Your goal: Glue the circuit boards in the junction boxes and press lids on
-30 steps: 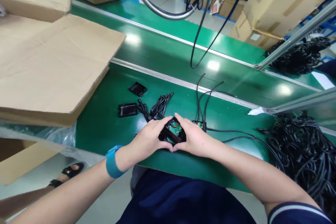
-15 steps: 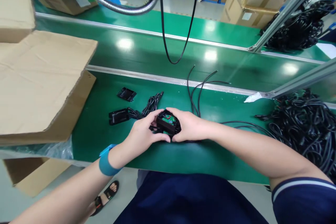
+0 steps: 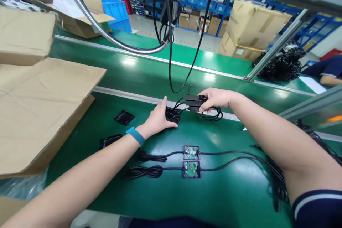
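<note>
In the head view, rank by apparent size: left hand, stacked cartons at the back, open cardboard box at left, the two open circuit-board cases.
1. Open cardboard box
2. Stacked cartons
3. Left hand
4. Upper case and lower case: they look alike, so unranked.

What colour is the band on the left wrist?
Teal-blue; the wristband shows best in the head view.
</note>
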A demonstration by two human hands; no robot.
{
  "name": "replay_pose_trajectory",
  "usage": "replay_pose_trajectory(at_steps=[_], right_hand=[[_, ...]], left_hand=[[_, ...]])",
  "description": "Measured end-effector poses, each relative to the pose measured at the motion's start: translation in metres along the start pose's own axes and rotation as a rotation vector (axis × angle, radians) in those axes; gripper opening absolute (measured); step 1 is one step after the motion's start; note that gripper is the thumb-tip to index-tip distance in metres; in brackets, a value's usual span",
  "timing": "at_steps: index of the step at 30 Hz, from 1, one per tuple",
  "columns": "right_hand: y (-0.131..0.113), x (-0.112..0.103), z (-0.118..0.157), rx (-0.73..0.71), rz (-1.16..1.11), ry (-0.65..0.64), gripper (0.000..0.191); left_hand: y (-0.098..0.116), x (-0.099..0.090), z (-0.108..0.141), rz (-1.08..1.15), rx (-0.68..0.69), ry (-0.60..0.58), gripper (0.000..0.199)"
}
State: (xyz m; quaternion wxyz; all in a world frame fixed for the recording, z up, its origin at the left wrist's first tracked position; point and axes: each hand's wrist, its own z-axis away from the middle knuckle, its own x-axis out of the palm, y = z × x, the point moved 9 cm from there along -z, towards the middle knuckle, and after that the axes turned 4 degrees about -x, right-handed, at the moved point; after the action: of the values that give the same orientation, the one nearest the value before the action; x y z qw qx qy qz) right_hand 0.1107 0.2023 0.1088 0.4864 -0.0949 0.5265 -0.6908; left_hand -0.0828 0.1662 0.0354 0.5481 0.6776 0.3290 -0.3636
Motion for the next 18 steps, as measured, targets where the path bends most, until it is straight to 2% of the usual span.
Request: replay_pose_trajectory(at_steps=[2,5,9,12,14,16,18], right_hand=[[0.004,-0.021,-0.007,0.014,0.066,0.024,0.037],[0.011,-0.049,-0.018,0.069,0.218,0.076,0.037],[0.008,-0.093,-0.036,0.165,0.488,0.18,0.035],[-0.016,-0.123,-0.064,0.108,0.744,0.282,0.036],[-0.037,-0.133,-0.09,-0.013,0.934,0.393,0.039],[-0.05,-0.126,-0.121,-0.141,1.053,0.479,0.041],[-0.046,-0.103,-0.158,-0.216,1.079,0.477,0.044]], left_hand=[[0.001,0.017,-0.028,-0.048,0.029,-0.11,0.096],[0.016,0.032,-0.066,-0.201,0.123,-0.168,0.055],[0.027,0.037,-0.113,-0.282,0.148,-0.221,0.032],[0.019,0.014,-0.155,-0.337,0.128,-0.153,0.033],[0.003,-0.014,-0.182,-0.422,0.089,-0.011,0.033],[-0.022,-0.042,-0.2,-0.511,0.046,0.143,0.029],[-0.051,-0.057,-0.208,-0.582,0.037,0.224,0.029]])
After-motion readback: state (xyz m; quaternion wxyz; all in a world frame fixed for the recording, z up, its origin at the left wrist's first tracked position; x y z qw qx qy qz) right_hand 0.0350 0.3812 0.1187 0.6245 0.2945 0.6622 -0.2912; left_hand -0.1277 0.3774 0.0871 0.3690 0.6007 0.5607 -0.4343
